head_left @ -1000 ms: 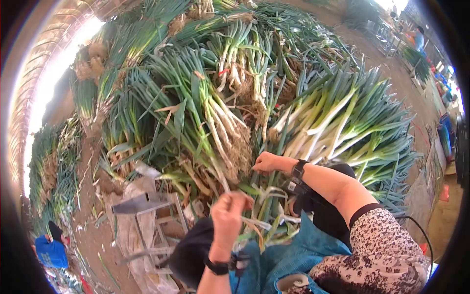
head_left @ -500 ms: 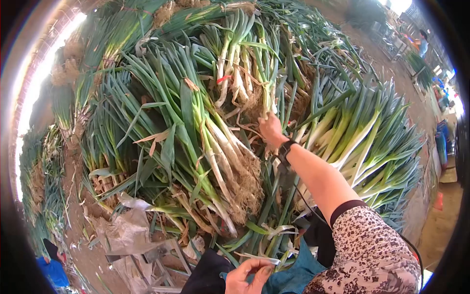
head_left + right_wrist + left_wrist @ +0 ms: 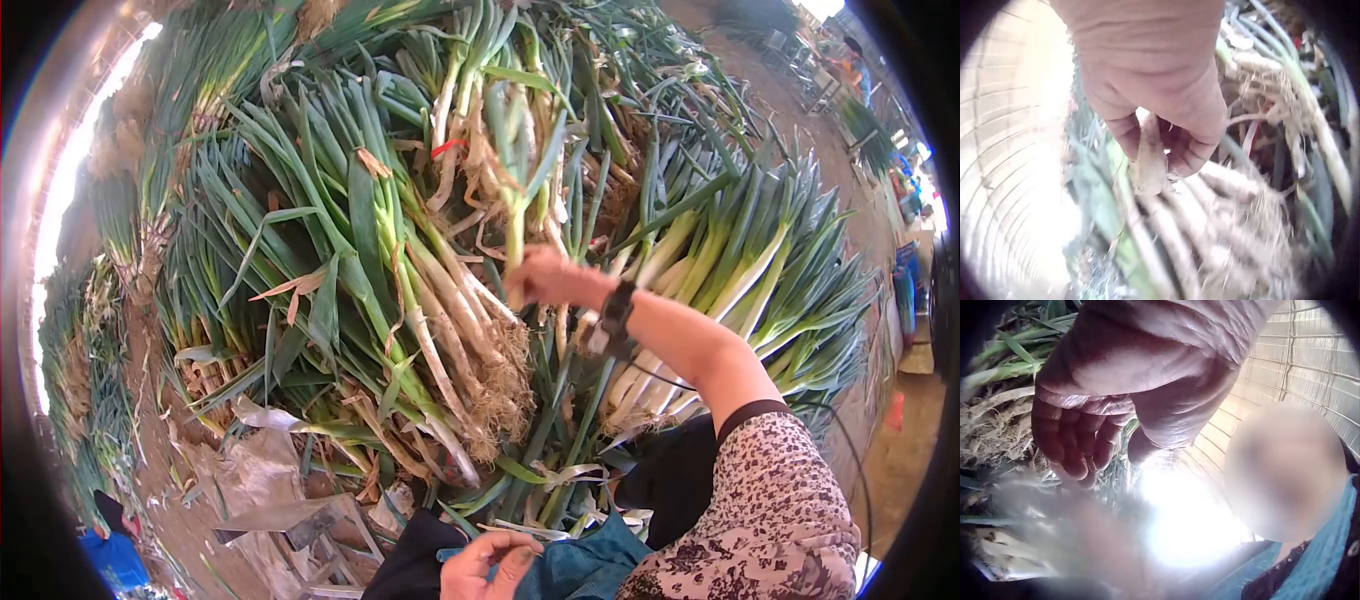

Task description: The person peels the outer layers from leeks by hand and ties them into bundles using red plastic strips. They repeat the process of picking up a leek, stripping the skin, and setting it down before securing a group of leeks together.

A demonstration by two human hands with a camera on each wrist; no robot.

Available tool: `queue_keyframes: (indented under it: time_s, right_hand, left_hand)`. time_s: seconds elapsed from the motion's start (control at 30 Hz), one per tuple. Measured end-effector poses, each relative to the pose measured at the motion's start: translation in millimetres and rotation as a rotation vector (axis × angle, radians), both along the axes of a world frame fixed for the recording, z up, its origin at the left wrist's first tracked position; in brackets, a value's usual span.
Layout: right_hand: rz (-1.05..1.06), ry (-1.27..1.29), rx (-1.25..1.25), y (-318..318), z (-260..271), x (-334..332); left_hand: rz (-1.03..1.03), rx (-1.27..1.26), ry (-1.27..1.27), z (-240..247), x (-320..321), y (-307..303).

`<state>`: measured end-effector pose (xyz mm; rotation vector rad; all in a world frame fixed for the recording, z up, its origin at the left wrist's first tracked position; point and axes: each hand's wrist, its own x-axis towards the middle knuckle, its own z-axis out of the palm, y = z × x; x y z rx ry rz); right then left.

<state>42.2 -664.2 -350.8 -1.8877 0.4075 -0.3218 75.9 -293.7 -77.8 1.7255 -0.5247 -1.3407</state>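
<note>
My right hand (image 3: 550, 278) grips a green onion (image 3: 515, 225) near its lower end, its leaves pointing up over the heap. From the right wrist, the pale stalk (image 3: 1150, 165) shows between thumb and fingers. Beside that hand lies a pile of green onions with dirty, tangled roots (image 3: 505, 395). To its right are green onions with cleaner white stalks (image 3: 690, 290). My left hand (image 3: 490, 568) hovers low over my lap, thumb close to the forefinger. In the left wrist view, the left hand's fingers (image 3: 1072, 440) hang loosely curled with nothing visible in them.
Behind the right hand is a bundle with a red tie (image 3: 448, 148). A metal frame (image 3: 300, 525) stands at lower left, near plastic sheeting (image 3: 265, 470). A teal apron (image 3: 590, 560) covers my lap. Another person (image 3: 857, 72) is far off at upper right.
My right hand reached forward into the heap, then drew back slightly, lifting a green onion. My left hand dropped toward my lap. The head view shifted over the pile.
</note>
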Motion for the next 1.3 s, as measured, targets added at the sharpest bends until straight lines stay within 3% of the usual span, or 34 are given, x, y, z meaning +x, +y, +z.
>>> queue_keyframes:
  time_s: [0.03,0.1,0.17,0.23,0.3,0.37,0.43,0.5,0.53,0.57,0.6,0.63,0.67,0.7,0.77,0.8,0.83,0.87,0.9,0.93,0.97,1.03,1.17,1.3]
  right_hand:
    - [-0.253,0.323,0.76,34.3,72.1,3.8]
    - [-0.113,0.278,0.859,84.5,85.1,-2.2]
    - [0.012,0.306,0.93,130.3,112.7,-14.6]
    - [0.168,0.358,0.895,171.1,119.3,-26.4]
    - [0.309,0.332,1.02,204.3,123.7,-42.4]
    - [0.355,0.311,1.093,226.8,132.7,-59.1]
    - [0.294,0.286,1.04,222.2,141.8,-71.9]
    - [0.144,0.194,0.821,192.7,158.9,-71.6]
    - [-0.046,0.332,0.494,152.7,207.1,-60.8]
    - [-0.174,0.257,0.148,103.7,218.7,-51.3]
    - [-0.298,0.172,-0.196,48.7,229.5,-46.4]
    - [-0.41,-0.325,-0.442,-30.7,196.5,-36.9]
    - [-0.409,-0.351,-0.343,-114.8,193.3,-44.8]
    - [-0.915,-0.44,0.128,-130.0,228.3,-27.7]
    - [-1.307,-0.135,-0.125,-155.4,220.6,-14.6]
    - [-1.036,0.067,0.032,-139.8,211.1,-15.2]
    - [-0.799,0.426,-0.015,-150.5,179.4,-1.6]
    - [-0.822,0.269,-0.04,-91.9,176.0,19.1]
    - [-0.676,0.251,0.022,-85.6,142.0,37.6]
    - [-0.748,0.492,-0.087,-75.2,117.5,64.8]
    - [-0.697,0.419,-0.237,-66.2,95.8,77.5]
    - [-0.678,0.375,-0.194,-66.2,75.5,110.0]
    - [-0.863,0.434,-0.202,-84.2,60.2,177.0]
    - [-0.976,0.745,-0.246,-77.0,54.2,218.9]
  left_hand:
    - [0.067,0.024,0.051,-0.2,-3.1,-0.2]
    - [0.029,0.026,0.018,-0.5,-6.6,-1.4]
    - [0.161,-0.147,-0.115,-13.7,-12.6,-1.4]
    - [0.4,-0.271,-0.015,-40.8,-13.3,8.2]
    - [0.415,-0.203,0.0,-35.7,-9.1,12.0]
    - [0.578,-0.252,0.048,-29.7,-11.2,10.9]
    - [0.56,-0.252,0.069,-24.3,-13.8,13.4]
    - [0.297,-0.187,0.014,-26.9,-17.4,19.4]
    - [0.275,-0.184,-0.009,-27.9,-22.7,20.7]
    - [0.286,-0.183,-0.006,-26.4,-27.5,22.4]
    - [0.137,-0.199,-0.18,-23.3,-30.4,23.5]
    - [-0.015,-0.215,-0.356,-23.5,-31.7,23.3]
    - [-0.091,-0.219,-0.392,-39.3,-34.8,32.5]
    - [-0.122,-0.155,-0.278,-37.7,-35.5,34.1]
    - [-0.128,-0.189,-0.288,-32.9,-36.4,32.7]
    - [-0.122,-0.191,-0.282,-24.9,-32.2,30.5]
    - [-0.135,-0.073,-0.136,-6.1,-24.8,22.1]
    - [-0.147,0.048,0.007,5.4,-18.1,17.1]
    - [-0.138,0.056,0.008,6.3,-13.5,15.0]
    - [-0.121,-0.025,-0.038,4.9,-9.0,12.3]
    - [-0.109,-0.102,-0.083,6.5,-3.3,8.6]
    - [-0.117,-0.074,-0.087,10.8,10.7,5.8]
    - [-0.154,0.083,-0.019,5.9,33.8,5.1]
    - [-0.136,0.072,0.023,-2.9,51.7,-1.3]
